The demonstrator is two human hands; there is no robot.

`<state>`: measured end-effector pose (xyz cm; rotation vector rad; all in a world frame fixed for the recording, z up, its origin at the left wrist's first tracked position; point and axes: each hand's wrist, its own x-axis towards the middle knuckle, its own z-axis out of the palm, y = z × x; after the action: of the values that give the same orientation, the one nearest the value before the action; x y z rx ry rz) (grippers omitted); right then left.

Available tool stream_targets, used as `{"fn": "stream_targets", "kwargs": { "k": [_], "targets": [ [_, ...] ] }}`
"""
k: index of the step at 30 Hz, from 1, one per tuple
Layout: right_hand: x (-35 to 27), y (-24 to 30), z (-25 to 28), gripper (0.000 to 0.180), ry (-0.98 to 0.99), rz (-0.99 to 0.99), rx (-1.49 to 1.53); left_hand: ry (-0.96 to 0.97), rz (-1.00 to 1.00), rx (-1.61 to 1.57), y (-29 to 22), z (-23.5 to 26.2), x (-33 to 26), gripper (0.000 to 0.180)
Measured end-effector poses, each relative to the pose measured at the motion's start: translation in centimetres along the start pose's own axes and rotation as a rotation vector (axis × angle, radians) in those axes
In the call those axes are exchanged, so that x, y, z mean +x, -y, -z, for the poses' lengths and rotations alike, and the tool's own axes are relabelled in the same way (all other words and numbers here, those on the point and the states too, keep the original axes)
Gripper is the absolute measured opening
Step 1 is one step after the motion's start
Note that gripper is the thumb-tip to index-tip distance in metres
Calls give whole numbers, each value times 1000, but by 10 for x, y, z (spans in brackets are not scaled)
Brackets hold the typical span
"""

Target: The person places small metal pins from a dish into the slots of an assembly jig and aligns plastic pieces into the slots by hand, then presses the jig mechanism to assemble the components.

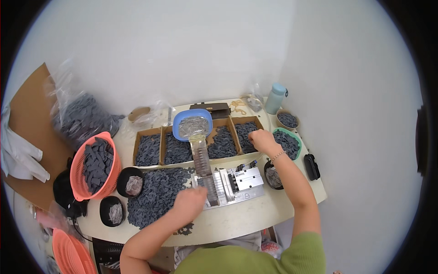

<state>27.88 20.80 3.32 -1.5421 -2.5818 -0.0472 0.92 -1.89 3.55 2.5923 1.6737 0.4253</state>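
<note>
Here, Lots of Flat Gray Bits and a Shiny Metal Block

My left hand [190,202] is at the near left corner of the metal block [248,179]. Its fingers are curled in, and it looks a bit blurry – I can't tell if they pinch anything. My right hand [266,140] is out over the far right part of the cardboard box [223,122]. Those fingers bend down too, and I can't see if they are pressed together or hold a bit.

The gray bits [157,194] are small, flat and dark. They lie in a big messy heap on the table, left of the metal block, and more of them fill the four parts of the box. The metal block is silver and smooth, with a white plate on its right side and black parts beside that.

A long see-through slide [200,157] runs down to the block, with lines across it like a ladder. Near its top is a blue dish [191,113] – it is full of thin silver bits [194,126], all jumbled up.
</note>
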Motion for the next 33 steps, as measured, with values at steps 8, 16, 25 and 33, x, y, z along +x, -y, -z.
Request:
{"fn": "stream_targets", "kwargs": {
  "k": [8,16,25,33],
  "targets": [
    [13,2,-19,18,96,-32,-104,-153,326,-1429,51,43,-4,9],
    [15,3,-15,24,183,-69,-42,-248,388,-1783,64,50,-26,13],
    [18,4,-12,27,217,-94,-25,-1146,676,-303,224,92,-72,26],
    [15,1,-9,18,39,-127,112,-297,346,-77,183,31,18,12]
  ]
}}
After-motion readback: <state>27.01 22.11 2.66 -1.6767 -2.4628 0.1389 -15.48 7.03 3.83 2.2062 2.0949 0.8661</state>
